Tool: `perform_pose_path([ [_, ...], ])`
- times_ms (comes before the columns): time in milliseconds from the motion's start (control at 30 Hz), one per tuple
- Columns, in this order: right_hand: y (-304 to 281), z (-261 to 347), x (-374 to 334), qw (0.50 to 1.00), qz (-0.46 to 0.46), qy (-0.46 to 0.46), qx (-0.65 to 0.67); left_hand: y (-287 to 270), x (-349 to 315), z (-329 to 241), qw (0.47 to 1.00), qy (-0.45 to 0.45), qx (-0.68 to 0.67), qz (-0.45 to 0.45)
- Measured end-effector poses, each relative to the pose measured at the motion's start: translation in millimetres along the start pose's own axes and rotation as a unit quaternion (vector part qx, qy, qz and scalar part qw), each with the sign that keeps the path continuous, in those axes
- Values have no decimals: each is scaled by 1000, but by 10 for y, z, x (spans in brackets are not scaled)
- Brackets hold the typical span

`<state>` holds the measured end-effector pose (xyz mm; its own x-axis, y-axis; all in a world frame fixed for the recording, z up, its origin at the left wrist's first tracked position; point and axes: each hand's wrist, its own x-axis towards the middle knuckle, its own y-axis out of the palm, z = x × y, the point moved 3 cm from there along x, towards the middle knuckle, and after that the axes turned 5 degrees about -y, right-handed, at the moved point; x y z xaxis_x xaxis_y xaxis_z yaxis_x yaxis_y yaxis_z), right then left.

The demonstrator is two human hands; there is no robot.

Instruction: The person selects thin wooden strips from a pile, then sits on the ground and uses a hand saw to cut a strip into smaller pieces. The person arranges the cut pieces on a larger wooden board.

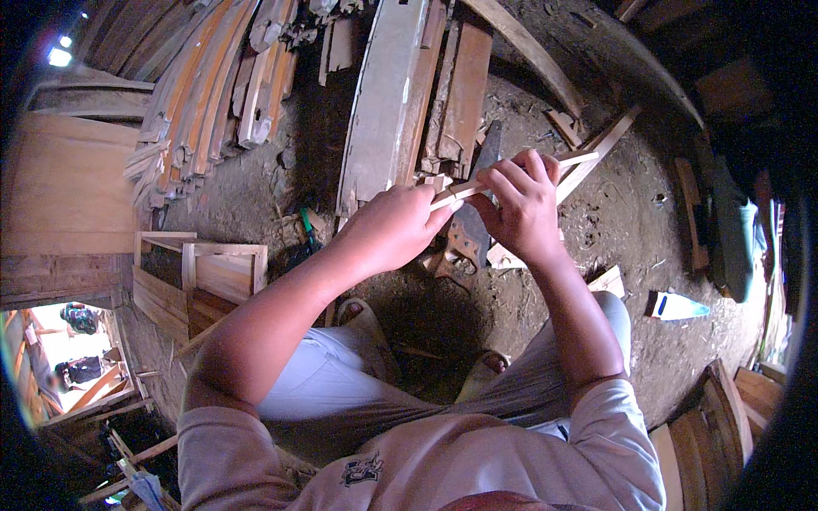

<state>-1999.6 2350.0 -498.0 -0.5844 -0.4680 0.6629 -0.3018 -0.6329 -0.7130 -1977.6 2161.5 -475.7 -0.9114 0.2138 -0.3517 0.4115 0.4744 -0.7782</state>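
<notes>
A thin, pale wooden strip (460, 192) slants up to the right between my two hands. My left hand (399, 220) is closed round its lower left end. Further up the strip, my right hand (521, 203) grips it with curled fingers, and the far end (584, 158) sticks out past them. Below the hands a handsaw (469, 234) with a wooden handle lies on the dirt floor, its dark blade partly hidden by my right hand. A long wooden plank (383, 111) reaches away just beyond my left hand.
Several stacked boards (204, 102) lie at the far left, with a wooden box frame (223, 272) nearer. To the right, a longer wood piece (596, 153) lies on the floor, and a small blue-and-white object (679, 306) rests further right. Curved wooden slats (703, 443) stand at lower right.
</notes>
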Motion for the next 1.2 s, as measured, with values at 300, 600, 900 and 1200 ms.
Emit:
perform_pose_path([
  [300, 53, 44, -47, 1000, -9, 24, -2, -28, -2, 17, 1000, -1, -3, 18],
  [600, 119, 138, -39, 998, -12, 61, -19, -55, 14, 98, 999, -17, 28, 12],
  [900, 122, 212, -6, 996, -6, 55, -64, -155, -74, 79, 998, -6, 49, -30],
  [1200, -171, 286, 213, 991, -76, 34, -106, -362, -176, -164, 991, 24, 72, -112],
])
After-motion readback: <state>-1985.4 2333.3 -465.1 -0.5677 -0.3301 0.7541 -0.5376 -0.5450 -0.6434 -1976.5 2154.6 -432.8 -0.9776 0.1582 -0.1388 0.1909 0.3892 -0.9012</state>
